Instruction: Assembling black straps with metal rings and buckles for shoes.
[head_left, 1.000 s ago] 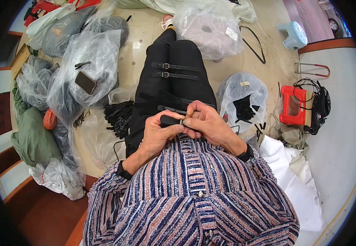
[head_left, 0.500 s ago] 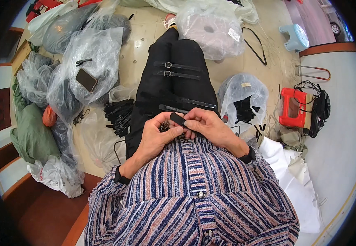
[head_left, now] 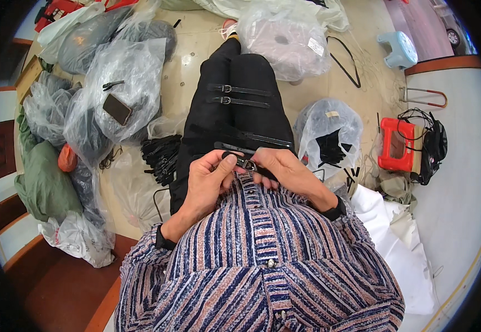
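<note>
Both my hands meet over my lap, pinching a short black strap with a metal buckle [head_left: 246,164]. My left hand [head_left: 208,178] grips its left end between thumb and fingers. My right hand [head_left: 288,172] holds the right side of it, thumb on top; the fingers beneath are partly hidden. Just beyond my fingers, more dark straps lie on my black trousers, hard to tell apart. Farther up my thighs, two buckled black straps [head_left: 239,89] lie side by side across the legs.
A bundle of black straps [head_left: 161,157] lies left of my legs. On the right stands a clear plastic bag [head_left: 329,119] holding black straps. A phone [head_left: 117,109] rests on plastic bags. Farther out are a red case [head_left: 396,145], a blue stool [head_left: 398,50] and a large wrapped bundle [head_left: 284,41].
The strap has been turned between my hands: its metal buckle now shows in the middle, where a plain black end was. My left thumb has shifted up and my right hand slightly right.
</note>
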Available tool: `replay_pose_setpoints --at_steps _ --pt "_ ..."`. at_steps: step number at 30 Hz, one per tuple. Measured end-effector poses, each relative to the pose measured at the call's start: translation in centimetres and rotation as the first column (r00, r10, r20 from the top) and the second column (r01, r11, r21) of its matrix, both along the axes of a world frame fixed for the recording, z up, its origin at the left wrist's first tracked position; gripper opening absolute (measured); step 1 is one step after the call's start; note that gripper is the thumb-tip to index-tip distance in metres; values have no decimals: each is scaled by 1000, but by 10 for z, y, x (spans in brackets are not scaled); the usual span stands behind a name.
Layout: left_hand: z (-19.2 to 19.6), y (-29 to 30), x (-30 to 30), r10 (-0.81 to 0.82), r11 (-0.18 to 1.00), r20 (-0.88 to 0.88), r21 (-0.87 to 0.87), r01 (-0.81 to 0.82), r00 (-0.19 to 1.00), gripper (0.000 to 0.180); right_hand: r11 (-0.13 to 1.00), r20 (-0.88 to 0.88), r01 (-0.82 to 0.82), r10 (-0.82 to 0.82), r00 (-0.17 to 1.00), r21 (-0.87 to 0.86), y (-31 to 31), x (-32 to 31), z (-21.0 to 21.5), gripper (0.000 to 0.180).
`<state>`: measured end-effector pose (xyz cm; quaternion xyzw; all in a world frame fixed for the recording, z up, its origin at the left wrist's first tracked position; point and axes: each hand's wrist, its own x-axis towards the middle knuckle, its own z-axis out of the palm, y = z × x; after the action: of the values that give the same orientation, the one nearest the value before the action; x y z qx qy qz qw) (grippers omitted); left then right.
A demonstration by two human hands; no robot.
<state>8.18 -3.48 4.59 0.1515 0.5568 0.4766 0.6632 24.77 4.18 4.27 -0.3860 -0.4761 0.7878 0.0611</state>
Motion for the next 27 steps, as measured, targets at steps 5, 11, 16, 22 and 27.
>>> replay_pose_setpoints --at_steps 5,11,16,22,27 --pt "-9 -6 5 -38 961 -500 219 169 865 13 897 181 -116 41 983 427 0 -4 -7 24" --pt "-9 7 -15 -84 977 -515 126 172 853 11 935 110 -102 69 992 340 7 -5 -20 23" --pt "-35 54 -54 -25 999 -337 -36 14 941 13 808 238 -71 -87 967 584 44 -7 -14 22" --pt "-67 108 -64 21 1000 -413 3 -22 910 17 408 355 -218 -297 886 886 80 -25 -29 25" --pt "-89 113 -67 61 998 -552 54 -37 832 20 379 527 -386 -413 743 841 76 -27 -26 20"
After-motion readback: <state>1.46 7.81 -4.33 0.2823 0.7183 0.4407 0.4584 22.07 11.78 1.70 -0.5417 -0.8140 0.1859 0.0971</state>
